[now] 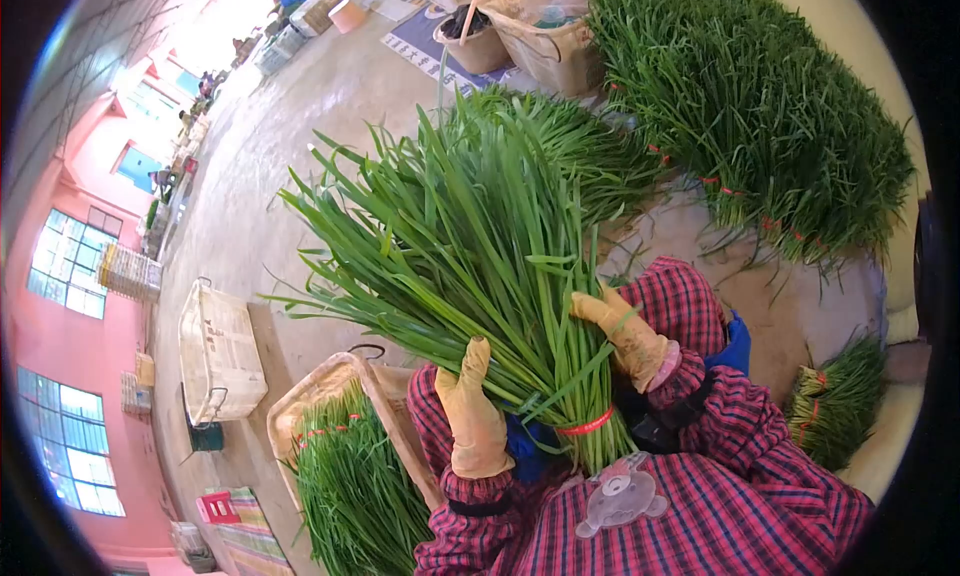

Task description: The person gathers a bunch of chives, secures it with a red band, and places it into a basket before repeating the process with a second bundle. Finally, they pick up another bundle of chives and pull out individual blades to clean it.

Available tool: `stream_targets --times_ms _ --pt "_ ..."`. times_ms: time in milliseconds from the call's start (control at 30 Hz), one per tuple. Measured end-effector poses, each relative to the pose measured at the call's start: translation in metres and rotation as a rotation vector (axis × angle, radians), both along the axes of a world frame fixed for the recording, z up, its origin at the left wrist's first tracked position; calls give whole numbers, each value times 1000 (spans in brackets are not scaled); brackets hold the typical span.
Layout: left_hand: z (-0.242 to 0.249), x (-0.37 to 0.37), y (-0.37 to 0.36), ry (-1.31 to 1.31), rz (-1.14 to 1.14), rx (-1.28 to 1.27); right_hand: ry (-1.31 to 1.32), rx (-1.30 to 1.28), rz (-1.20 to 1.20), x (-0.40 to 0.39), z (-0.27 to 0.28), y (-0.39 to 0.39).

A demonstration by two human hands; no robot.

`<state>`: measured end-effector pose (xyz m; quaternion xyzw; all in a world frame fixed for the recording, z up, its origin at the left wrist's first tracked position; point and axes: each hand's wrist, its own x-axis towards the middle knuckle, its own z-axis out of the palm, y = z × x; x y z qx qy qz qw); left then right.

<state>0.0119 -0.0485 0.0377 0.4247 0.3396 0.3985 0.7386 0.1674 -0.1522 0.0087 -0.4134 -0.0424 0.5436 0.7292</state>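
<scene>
A large bunch of garlic chives [480, 246], tied near its base with a red band [585, 422], rests at my lap with its leaves fanned out forward and left. My left hand [473, 416], in a yellowish glove, holds the bunch's left side, and its fingers are partly hidden by the leaves. On the other side, my right hand [628, 336] in a matching glove grips the stalks above the band, fingertips against the leaves. The cut stem ends point toward my plaid apron [700, 506].
A crate [385, 406] of banded chives stands at my left, with a white crate [225, 351] beyond. Large chive piles lie at the upper right [750, 116] and ahead [600, 166]. A smaller pile [838, 401] sits at right. Tubs [545, 51] stand at the back.
</scene>
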Motion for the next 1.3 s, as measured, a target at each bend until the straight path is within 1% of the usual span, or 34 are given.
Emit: stream_targets --times_ms 67,100,167,200,233,300,333,367,433,467,533,633,700,767,800,867,900,967,1000,1067,1167,1300 --pt "1 -1 -1 0 2 -32 -380 84 -276 2 6 4" --pt "0 -2 -1 3 9 -39 -377 79 -268 3 5 5" --pt "-1 -2 -1 -2 6 -27 -783 17 -734 5 7 8" --pt "-2 -1 -1 -3 7 -31 -851 20 -743 4 20 -1" --pt "-2 0 -1 13 -2 -10 -852 15 -742 4 28 -4" --pt "-3 2 -1 42 -28 34 -1027 198 -375 0 42 -8" --pt "-3 3 -1 40 -33 32 -1038 144 -245 -10 62 -5" --pt "-5 4 -1 38 -23 27 -1206 112 -181 -17 73 1" --pt "-6 4 -2 37 -10 23 -1364 87 -14 -20 61 14" --pt "-6 5 -2 15 -3 28 -1364 88 -12 -22 60 17" --pt "-7 4 -2 -3 6 30 -1590 -29 -40 -27 58 23" --pt "-11 4 -1 7 22 -15 -1622 -96 -15 -27 54 27" --pt "-9 4 -1 16 23 -22 -1583 -100 14 -26 54 29" --pt "-7 4 0 25 28 -29 -1462 -5 32 -21 51 30" --pt "-6 4 0 16 29 -36 -1463 -5 35 -18 50 30" --pt "-7 4 0 9 28 -46 -1323 55 101 -13 49 28" --pt "-8 4 1 0 34 -54 -1322 51 101 -13 49 27" --pt "-10 4 1 -8 38 -61 -989 63 190 -11 53 24" --pt "-11 3 2 -16 29 -55 -989 62 189 -10 56 23" --pt "-11 3 2 -22 17 -49 -786 46 265 -8 61 21" --pt "-11 4 2 -17 29 -60 -803 24 202 -10 55 21" --pt "-15 3 4 -7 27 -56 -842 -14 193 -12 56 18"
